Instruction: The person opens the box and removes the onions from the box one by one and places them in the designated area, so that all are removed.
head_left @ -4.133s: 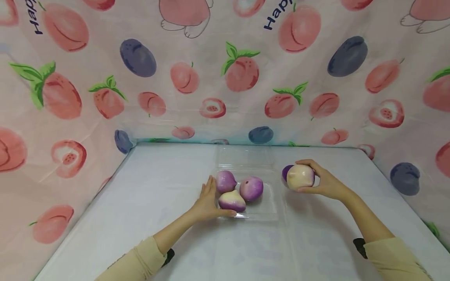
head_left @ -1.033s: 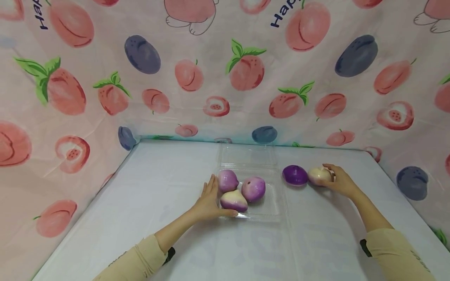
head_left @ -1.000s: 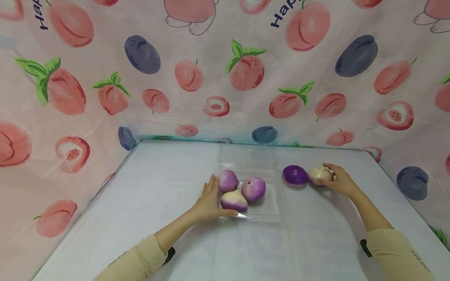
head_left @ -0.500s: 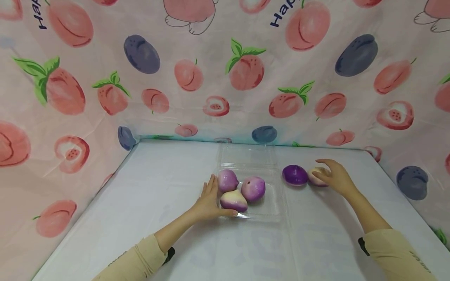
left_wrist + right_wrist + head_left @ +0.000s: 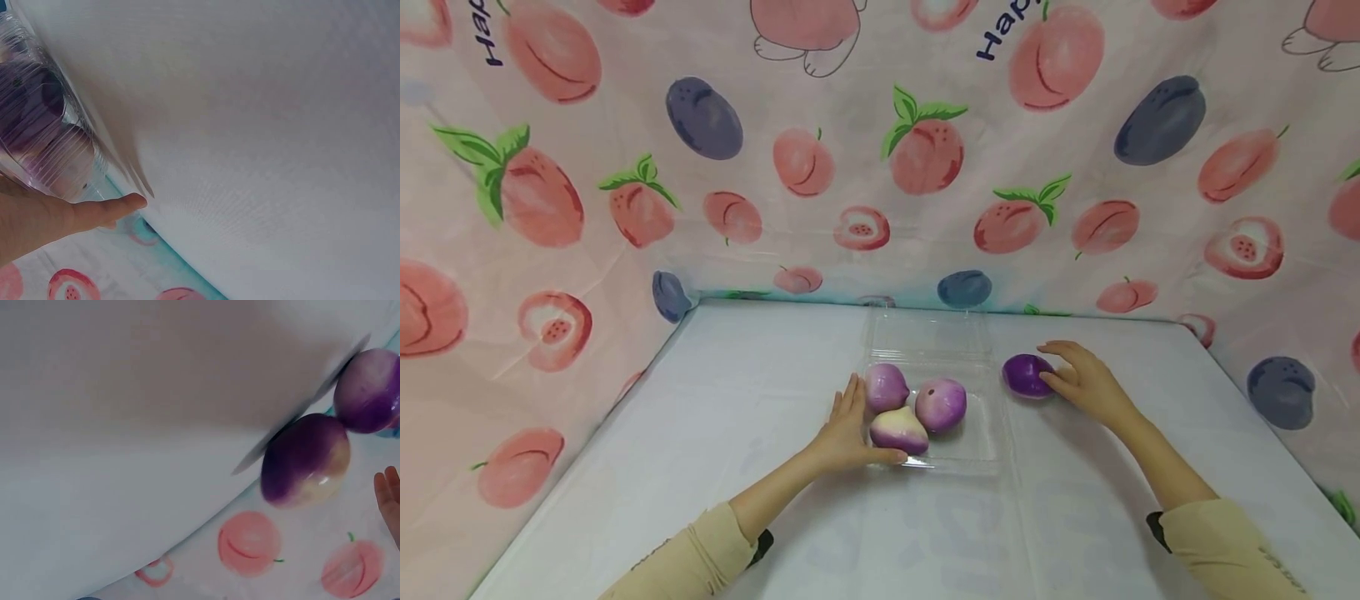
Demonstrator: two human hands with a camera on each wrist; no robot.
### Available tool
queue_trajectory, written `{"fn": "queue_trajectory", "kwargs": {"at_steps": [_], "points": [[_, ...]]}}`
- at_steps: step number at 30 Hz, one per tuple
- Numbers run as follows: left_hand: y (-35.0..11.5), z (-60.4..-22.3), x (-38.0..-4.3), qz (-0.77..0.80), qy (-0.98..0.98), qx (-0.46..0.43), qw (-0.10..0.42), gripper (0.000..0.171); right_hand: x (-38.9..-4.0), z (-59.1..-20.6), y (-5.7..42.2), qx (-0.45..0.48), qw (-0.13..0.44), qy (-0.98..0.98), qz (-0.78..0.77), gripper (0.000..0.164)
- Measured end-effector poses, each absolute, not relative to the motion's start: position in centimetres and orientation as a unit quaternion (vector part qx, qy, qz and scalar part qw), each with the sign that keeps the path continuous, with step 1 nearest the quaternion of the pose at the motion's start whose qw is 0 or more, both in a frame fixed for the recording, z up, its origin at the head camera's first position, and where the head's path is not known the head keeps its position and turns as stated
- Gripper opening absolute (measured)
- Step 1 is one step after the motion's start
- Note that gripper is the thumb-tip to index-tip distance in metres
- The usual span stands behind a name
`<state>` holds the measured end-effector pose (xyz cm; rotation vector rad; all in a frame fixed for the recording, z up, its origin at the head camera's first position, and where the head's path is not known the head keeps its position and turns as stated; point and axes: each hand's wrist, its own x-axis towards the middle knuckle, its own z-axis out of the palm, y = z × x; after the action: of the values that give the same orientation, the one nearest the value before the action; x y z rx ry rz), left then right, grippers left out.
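Straddling the dark purple onion [image 5: 1024, 376] right of centre in the frame, our right hand [image 5: 1086, 385] had thumb and fingers apart: thumb lapping the onion's right end, index finger above its upper edge. No grip that we could see; thumb contact, we couldn't tell. Key relation: the onion lay directly left of that hand on the white table [image 5: 760, 383], longer axis looking roughly crosswise in the frame, so one end faced the thumb-finger gap. Right hand was clearly the nearer one.

The clear container [image 5: 977, 429] sat just left of that onion, near frame centre, its lid [image 5: 928, 333] lying back toward the top. Our left hand [image 5: 842, 437] was at the container's opposite side, fingers straight along the left wall, thumb out along the lower edge (bracing it, by the look). Inside we had a pinkish-purple onion [image 5: 885, 387] upper left, a cream-topped onion [image 5: 899, 432] lower left and a spotted onion [image 5: 942, 406] on the right.

Right wrist view gave us a purple-and-cream onion [image 5: 306, 459] right of centre, meeting a second onion [image 5: 367, 390] at upper right. We guessed our right hand hid one of those from the head view.
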<state>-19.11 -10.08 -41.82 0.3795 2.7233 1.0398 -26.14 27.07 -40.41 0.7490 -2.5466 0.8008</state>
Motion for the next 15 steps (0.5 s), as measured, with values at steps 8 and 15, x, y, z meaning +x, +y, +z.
{"fn": "queue_trajectory", "kwargs": {"at_steps": [8,15], "points": [[-10.0,-41.8,-19.0,0.351,0.922,0.128,0.098,0.127,-25.6,-40.2,24.2,0.326,0.162,-0.885,0.289,0.041],[-10.1,-41.8,-19.1,0.355,0.92,0.128,0.101,0.127,-24.8,-39.3,21.6,0.363,0.11,-0.886,0.265,0.043]]}}
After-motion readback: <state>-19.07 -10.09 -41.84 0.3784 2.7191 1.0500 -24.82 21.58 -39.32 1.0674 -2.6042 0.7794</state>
